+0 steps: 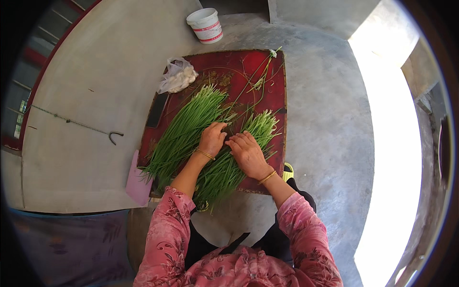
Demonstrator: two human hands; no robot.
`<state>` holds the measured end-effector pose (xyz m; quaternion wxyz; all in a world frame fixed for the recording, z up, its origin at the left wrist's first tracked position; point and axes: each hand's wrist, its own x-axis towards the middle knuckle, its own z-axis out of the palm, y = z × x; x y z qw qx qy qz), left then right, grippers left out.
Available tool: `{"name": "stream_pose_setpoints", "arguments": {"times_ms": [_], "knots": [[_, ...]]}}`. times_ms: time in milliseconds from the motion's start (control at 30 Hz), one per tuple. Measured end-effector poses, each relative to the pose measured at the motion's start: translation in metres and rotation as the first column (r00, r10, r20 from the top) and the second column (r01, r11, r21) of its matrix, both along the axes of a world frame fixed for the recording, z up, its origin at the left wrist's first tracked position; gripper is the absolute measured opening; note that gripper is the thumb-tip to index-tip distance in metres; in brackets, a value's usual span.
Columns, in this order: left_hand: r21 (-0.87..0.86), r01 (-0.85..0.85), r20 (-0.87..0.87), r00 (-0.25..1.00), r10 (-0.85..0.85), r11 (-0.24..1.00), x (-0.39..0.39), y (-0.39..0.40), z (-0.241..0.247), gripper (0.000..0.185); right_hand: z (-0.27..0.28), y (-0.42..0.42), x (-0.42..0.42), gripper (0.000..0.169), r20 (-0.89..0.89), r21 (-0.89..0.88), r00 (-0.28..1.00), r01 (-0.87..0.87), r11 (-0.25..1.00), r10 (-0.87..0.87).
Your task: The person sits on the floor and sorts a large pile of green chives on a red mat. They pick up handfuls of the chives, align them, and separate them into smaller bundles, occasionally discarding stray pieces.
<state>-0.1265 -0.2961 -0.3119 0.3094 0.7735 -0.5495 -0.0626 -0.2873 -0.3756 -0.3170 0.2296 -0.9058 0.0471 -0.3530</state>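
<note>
Two piles of garlic chives lie on a low red table (261, 64). My left hand (212, 139) is at the inner edge of the larger left pile (190, 118), fingers bent towards the gap between the piles. Across the smaller right pile (260, 127) lies my right hand (248, 155), its fingertips pointing at the left hand. Whether either hand pinches a stalk is hidden. Pale cut ends face the table's far side, and green tips hang over the near edge. Loose stalks (263, 80), one with a white flower head (273, 53), lie at the far right.
A plastic bag of pale pieces, perhaps garlic (181, 79), sits at the table's far left corner. Beside it lies a dark flat phone-like object (157, 110). A white bucket (206, 27) stands on the floor beyond. A hooked cord (86, 125) hangs along the left wall.
</note>
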Motion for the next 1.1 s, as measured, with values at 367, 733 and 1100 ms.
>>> {"name": "stream_pose_setpoints", "arguments": {"times_ms": [367,733,1100], "knots": [[0.387,-0.129,0.331,0.944,-0.007,0.913,0.020,-0.106,0.008,0.024,-0.007,-0.001,0.004,0.026,-0.080,-0.030,0.997,-0.026,0.999,0.024],[0.512,-0.003,0.678,0.615,-0.402,0.859,0.077,-0.158,0.126,0.013,-0.006,-0.003,0.005,0.022,-0.110,-0.020,0.994,0.014,1.000,-0.016],[0.433,-0.044,0.493,0.848,-0.196,0.900,0.138,-0.124,0.055,0.043,-0.008,0.006,0.007,0.020,-0.126,0.015,0.990,0.068,0.998,-0.066]]}}
